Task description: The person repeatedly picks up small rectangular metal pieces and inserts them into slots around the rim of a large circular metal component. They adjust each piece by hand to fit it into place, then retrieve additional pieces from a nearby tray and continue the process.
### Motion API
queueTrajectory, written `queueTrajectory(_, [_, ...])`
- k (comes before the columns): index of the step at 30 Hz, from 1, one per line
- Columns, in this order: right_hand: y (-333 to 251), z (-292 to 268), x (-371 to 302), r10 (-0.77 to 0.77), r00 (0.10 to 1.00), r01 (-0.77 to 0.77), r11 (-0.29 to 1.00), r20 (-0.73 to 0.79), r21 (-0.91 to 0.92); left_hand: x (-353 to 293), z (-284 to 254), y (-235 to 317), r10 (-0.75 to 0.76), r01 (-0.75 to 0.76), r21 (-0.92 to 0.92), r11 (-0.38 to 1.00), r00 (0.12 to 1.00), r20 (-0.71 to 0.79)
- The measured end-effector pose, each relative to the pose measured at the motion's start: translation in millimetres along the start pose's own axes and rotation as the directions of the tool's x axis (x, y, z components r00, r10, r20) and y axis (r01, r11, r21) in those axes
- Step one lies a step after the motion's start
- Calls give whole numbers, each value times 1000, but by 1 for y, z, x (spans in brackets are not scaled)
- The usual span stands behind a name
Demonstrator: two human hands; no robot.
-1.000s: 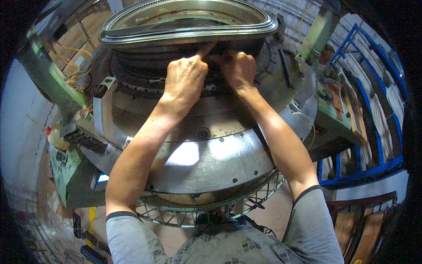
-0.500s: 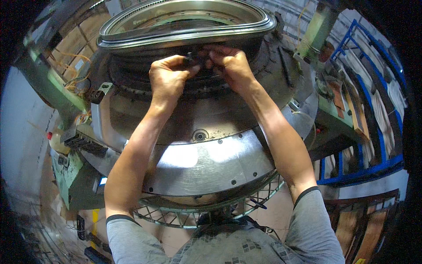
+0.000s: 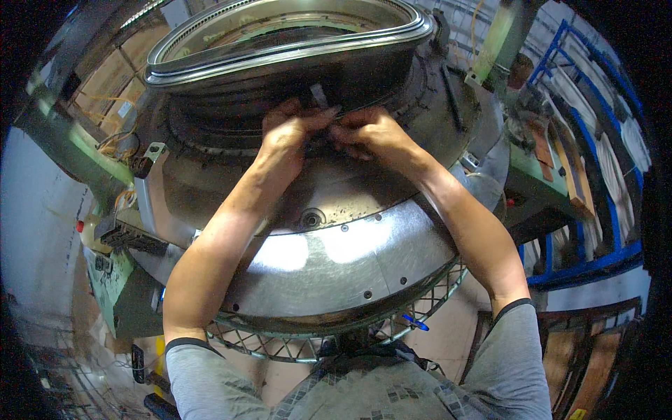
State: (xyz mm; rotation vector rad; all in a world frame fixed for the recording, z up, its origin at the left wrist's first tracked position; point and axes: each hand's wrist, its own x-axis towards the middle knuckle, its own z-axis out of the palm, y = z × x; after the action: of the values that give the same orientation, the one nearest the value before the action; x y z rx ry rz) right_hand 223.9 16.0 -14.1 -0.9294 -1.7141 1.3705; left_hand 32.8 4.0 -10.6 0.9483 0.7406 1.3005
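Observation:
My left hand [image 3: 288,136] and my right hand [image 3: 369,133] meet over the front of a large round metal machine [image 3: 350,241], below its raised ring [image 3: 280,57]. Both have their fingers pinched together, the tips nearly touching. Just above the left fingertips a small pale flat piece [image 3: 318,95] stands out against the dark drum wall [image 3: 371,80]. Whether the left hand holds it I cannot tell. Whatever lies between the right fingers is too small and shaded to make out.
Green machine posts rise at left [image 3: 77,143] and right [image 3: 505,42]. A metal bracket [image 3: 150,182] sticks up at the left rim. Beyond the right side stands a blue rack [image 3: 595,273] with pale cloth. A wire-lattice ring [image 3: 280,344] runs under the machine's near edge.
Both hands have come nearer to me, down from just under the raised ring, and closer together. The pale piece now shows above the left fingers. The view has shifted slightly.

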Motion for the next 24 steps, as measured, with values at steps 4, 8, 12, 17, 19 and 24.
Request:
queueTrajectory(4, [10, -2, -9, -1, 999, 6, 988, -32, 157, 2, 6, -9, 127, -123, 89, 988, 991, -42])
queueTrajectory(8, [19, -2, -7, -245, 936, 206, 964, -253, -168, -16, 6, -10, 624, -577, 784, 229, 705, 337])
queueTrajectory(12, [26, -4, -1, -305, 911, 237, 938, -277, -254, -28, 11, -13, 565, -492, 829, -265, 617, 547])
queueTrajectory(17, [28, -5, 1, -331, 901, 252, 926, -281, -283, -29, 17, -16, 544, -449, 849, -280, 654, 525])
queueTrajectory(19, [27, -5, 1, -344, 895, 247, 912, -285, -328, -29, 17, -17, 541, -443, 852, -279, 661, 520])
queueTrajectory(24, [24, -5, -1, -361, 899, 272, 905, -249, -328, -27, 15, -21, 559, -474, 851, -227, 652, 512])
